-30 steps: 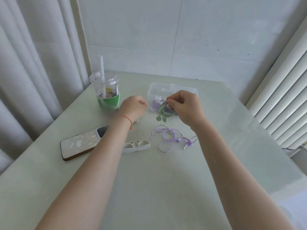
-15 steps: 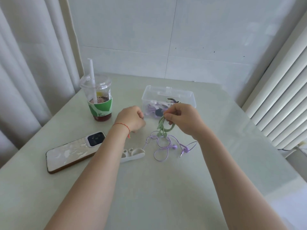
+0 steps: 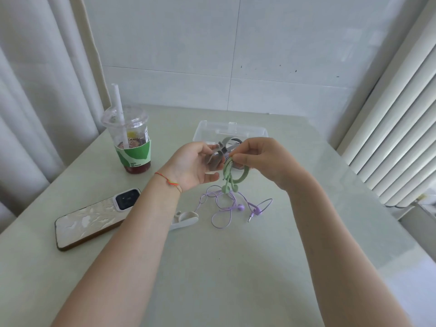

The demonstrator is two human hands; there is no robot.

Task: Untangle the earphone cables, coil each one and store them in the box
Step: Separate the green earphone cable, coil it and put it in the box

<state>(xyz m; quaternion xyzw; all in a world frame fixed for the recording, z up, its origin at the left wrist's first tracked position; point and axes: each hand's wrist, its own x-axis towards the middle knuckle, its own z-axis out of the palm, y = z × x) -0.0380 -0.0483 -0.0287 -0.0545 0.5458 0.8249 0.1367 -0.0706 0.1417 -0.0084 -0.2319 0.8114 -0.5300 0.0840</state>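
Note:
My right hand (image 3: 260, 159) pinches a coiled green earphone cable (image 3: 243, 177) above the table, its two earbuds (image 3: 227, 188) dangling. Palm up beside it, my left hand (image 3: 193, 165) holds a grey strap-like cable tie (image 3: 220, 149) between thumb and fingers, close to the green coil. A purple earphone cable (image 3: 226, 206) lies loose and tangled on the table just below both hands. The clear plastic box (image 3: 236, 129) stands behind the hands with no lid on; its contents are mostly hidden by my hands.
A white cable tie (image 3: 186, 218) lies by my left forearm. A phone (image 3: 94, 215) rests face down at the left. An iced drink cup (image 3: 131, 142) with a straw stands at the back left. Curtains hang at the left, a radiator at the right.
My left hand has turned from a closed fist to palm up, showing the grey tie. My right hand has drawn the green coil back from the box, nearer the left hand.

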